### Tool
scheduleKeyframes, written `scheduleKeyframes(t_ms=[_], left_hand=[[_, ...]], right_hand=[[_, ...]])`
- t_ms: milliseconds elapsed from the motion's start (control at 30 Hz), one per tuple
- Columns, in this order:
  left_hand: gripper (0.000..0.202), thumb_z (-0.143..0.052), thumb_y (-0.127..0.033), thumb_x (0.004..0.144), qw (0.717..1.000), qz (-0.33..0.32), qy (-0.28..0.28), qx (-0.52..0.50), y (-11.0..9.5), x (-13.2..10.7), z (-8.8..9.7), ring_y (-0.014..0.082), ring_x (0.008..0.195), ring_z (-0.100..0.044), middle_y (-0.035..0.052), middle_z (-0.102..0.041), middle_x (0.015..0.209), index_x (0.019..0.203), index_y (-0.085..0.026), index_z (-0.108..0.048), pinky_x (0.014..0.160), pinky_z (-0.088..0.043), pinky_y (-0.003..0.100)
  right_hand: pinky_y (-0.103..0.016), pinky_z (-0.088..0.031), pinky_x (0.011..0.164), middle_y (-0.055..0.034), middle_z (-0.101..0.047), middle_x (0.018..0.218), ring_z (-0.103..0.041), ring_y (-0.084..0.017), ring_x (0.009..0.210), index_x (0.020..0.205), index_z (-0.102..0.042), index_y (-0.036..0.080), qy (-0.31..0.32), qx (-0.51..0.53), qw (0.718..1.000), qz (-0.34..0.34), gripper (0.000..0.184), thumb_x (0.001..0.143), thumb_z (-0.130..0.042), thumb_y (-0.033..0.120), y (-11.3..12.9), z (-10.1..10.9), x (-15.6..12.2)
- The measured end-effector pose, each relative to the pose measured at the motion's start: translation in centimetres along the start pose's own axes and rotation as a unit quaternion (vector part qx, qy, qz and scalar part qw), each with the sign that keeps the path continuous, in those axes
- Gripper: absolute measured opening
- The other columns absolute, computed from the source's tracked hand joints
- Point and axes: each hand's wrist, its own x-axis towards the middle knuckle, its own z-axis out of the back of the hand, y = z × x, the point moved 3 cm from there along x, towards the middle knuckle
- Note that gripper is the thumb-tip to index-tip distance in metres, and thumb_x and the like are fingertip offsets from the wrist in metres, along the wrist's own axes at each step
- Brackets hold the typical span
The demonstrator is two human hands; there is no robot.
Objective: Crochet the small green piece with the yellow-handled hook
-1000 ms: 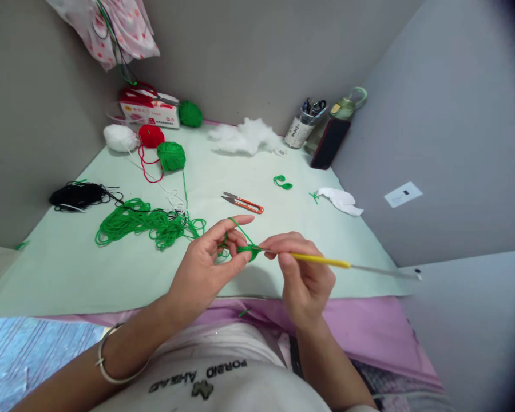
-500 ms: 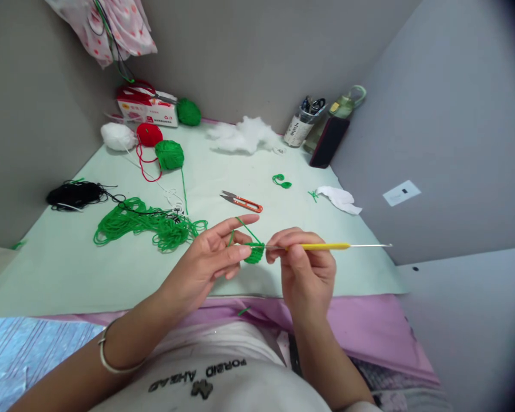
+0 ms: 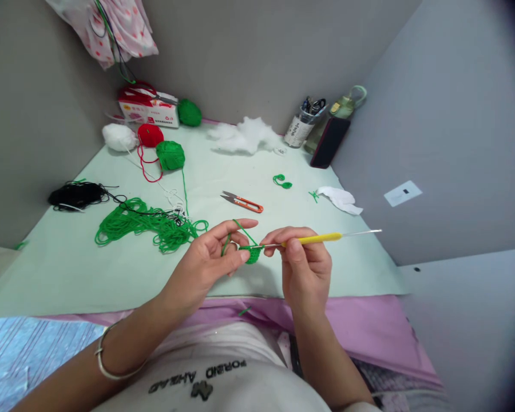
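Between thumb and fingers, my left hand (image 3: 217, 252) pinches a small green crochet piece (image 3: 253, 255). A strand of green yarn (image 3: 245, 232) runs from its raised index finger down to the piece. My right hand (image 3: 305, 257) is closed around the yellow handle of a crochet hook (image 3: 321, 238). One thin metal end of the hook meets the top edge of the crochet piece; the other points out to the right. Beyond both hands, orange thread snips (image 3: 242, 202) lie on the table.
Loose green yarn (image 3: 143, 226) and a black yarn bundle (image 3: 78, 195) lie left. Behind them are green (image 3: 170, 155), red (image 3: 150, 135) and white (image 3: 119, 138) yarn balls. White stuffing (image 3: 246, 136), a pen cup (image 3: 301, 127) and a phone (image 3: 329, 143) are at the back.
The hook has tilted, its free right end rising and shifting left. My right hand has moved slightly left, and the crochet piece has turned a little in my left fingers.
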Motion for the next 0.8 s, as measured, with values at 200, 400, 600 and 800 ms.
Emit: scheduleKeyframes(t_ms=[200,400,600,800], left_hand=[[0.035,-0.081,-0.019,0.087,0.992,-0.043,-0.069,0.097,0.0,-0.3,0.1,0.0086,0.067,-0.043,-0.0041,-0.060,0.086,0.120,-0.031,-0.081,0.068,-0.041,0.022],[0.050,-0.089,-0.022,0.081,0.998,-0.018,-0.065,0.013,0.3,-0.5,-0.7,0.0055,0.059,-0.041,-0.0044,-0.060,0.086,0.129,-0.027,-0.077,0.055,-0.039,0.019],[0.044,-0.089,-0.025,0.085,0.986,0.091,0.024,-0.135,-0.2,0.0,-0.5,-0.0004,0.047,-0.017,-0.0099,-0.045,0.069,0.127,-0.022,-0.079,0.045,-0.027,0.015],[0.039,-0.089,-0.029,0.086,0.998,0.028,0.021,-0.061,-0.1,0.2,-0.6,0.0056,0.064,-0.044,-0.0016,-0.060,0.089,0.124,-0.028,-0.082,0.054,-0.039,0.017]], right_hand=[[-0.036,-0.062,0.073,-0.0061,-0.078,0.096,-0.074,-0.020,0.087,0.114,-0.073,0.024,0.054,-0.200,0.959,0.196,0.024,0.106,-0.054,0.013,1.7,-0.5,-0.7],[-0.034,-0.064,0.074,-0.0077,-0.078,0.108,-0.076,-0.021,0.095,0.124,-0.074,0.030,0.071,-0.415,0.845,0.328,0.032,0.099,-0.066,0.010,0.9,-0.9,-2.1],[-0.035,-0.060,0.067,-0.0042,-0.076,0.091,-0.071,-0.018,0.076,0.111,-0.079,0.027,-0.021,-0.130,0.977,0.167,0.023,0.106,-0.059,0.018,0.6,0.0,-0.9],[-0.035,-0.059,0.073,-0.0047,-0.078,0.093,-0.072,-0.021,0.089,0.102,-0.082,0.028,0.003,-0.038,0.997,0.073,0.016,0.103,-0.066,0.024,0.2,-0.5,0.0]])
